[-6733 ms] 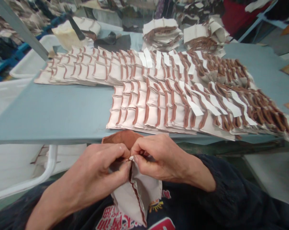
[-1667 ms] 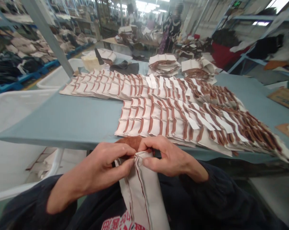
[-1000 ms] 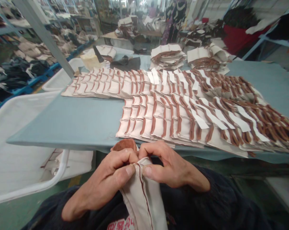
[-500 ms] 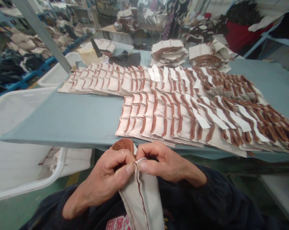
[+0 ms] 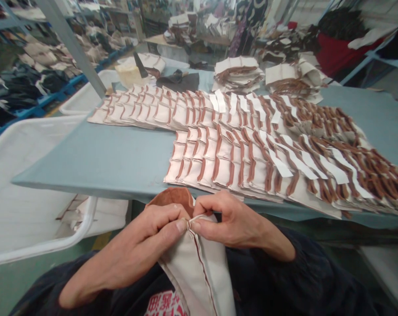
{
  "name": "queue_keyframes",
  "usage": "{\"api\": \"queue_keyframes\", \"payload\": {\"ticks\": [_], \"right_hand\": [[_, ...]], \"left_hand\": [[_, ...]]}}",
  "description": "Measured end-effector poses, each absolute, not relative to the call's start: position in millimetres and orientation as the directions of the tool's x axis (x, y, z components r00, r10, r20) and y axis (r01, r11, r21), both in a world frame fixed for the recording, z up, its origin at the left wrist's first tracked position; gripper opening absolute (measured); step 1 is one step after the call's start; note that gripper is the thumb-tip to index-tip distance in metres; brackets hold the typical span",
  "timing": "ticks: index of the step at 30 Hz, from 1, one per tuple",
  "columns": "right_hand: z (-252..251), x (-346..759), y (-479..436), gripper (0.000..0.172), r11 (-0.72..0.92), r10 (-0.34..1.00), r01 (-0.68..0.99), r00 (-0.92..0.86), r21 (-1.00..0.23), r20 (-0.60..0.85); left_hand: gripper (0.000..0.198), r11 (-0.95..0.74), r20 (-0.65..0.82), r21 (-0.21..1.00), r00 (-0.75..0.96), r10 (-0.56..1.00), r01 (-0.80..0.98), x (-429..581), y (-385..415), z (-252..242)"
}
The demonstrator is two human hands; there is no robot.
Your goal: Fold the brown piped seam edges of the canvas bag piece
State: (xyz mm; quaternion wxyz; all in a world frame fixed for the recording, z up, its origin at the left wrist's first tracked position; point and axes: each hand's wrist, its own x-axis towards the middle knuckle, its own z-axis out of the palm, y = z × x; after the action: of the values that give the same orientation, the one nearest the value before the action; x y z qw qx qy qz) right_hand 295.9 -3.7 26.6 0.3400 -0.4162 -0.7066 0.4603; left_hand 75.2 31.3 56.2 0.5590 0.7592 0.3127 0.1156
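Note:
A sewn cream fabric piece [image 5: 214, 267] hangs in front of my chest, a dark-edged seam running down its middle. Brown suede [image 5: 177, 196] shows at its top, behind my fingers. My left hand [image 5: 149, 237] pinches the top of the seam between thumb and forefinger. Right beside it, my right hand [image 5: 236, 221] grips the same upper edge, thumb on the near side and fingers curled behind. The two thumbs nearly meet at the seam. The fingers behind the cloth are partly hidden.
Overlapping rows of similar cream-and-brown pieces [image 5: 222, 164] lie on the blue-grey table [image 5: 96, 160], several with white strips [image 5: 306, 162]. Folded stacks [image 5: 238, 72] and a dark cloth [image 5: 177, 81] are behind. A white bin [image 5: 37, 197] stands at the left, by a metal post [image 5: 72, 48].
Both hands stay at the top of the seam. The cream fabric piece is spread a little wider, with more brown suede showing, and the left forearm reaches further left. The view has shifted slightly.

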Motion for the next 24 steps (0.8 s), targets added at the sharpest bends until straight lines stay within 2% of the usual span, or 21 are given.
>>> {"api": "queue_keyframes", "payload": {"ticks": [6, 11, 17, 24], "right_hand": [[21, 296, -8, 0.026, 0.182, 0.909, 0.317, -0.415, -0.931, 0.036], [20, 294, -8, 0.025, 0.143, 0.913, 0.351, -0.408, -0.926, -0.013], [22, 292, -7, 0.024, 0.173, 0.923, 0.384, -0.384, -0.907, 0.014], [21, 293, -7, 0.025, 0.189, 0.928, 0.395, -0.372, -0.899, 0.031]], "left_hand": [[0.033, -0.191, -0.171, 0.930, 0.828, 0.533, 0.315, 69, 34, 52], [0.035, -0.055, -0.216, 0.957, 0.827, 0.520, 0.285, 67, 35, 42], [0.040, -0.012, -0.254, 0.951, 0.802, 0.540, 0.309, 69, 36, 40], [0.040, -0.055, -0.231, 0.948, 0.799, 0.555, 0.312, 72, 39, 37]]}}
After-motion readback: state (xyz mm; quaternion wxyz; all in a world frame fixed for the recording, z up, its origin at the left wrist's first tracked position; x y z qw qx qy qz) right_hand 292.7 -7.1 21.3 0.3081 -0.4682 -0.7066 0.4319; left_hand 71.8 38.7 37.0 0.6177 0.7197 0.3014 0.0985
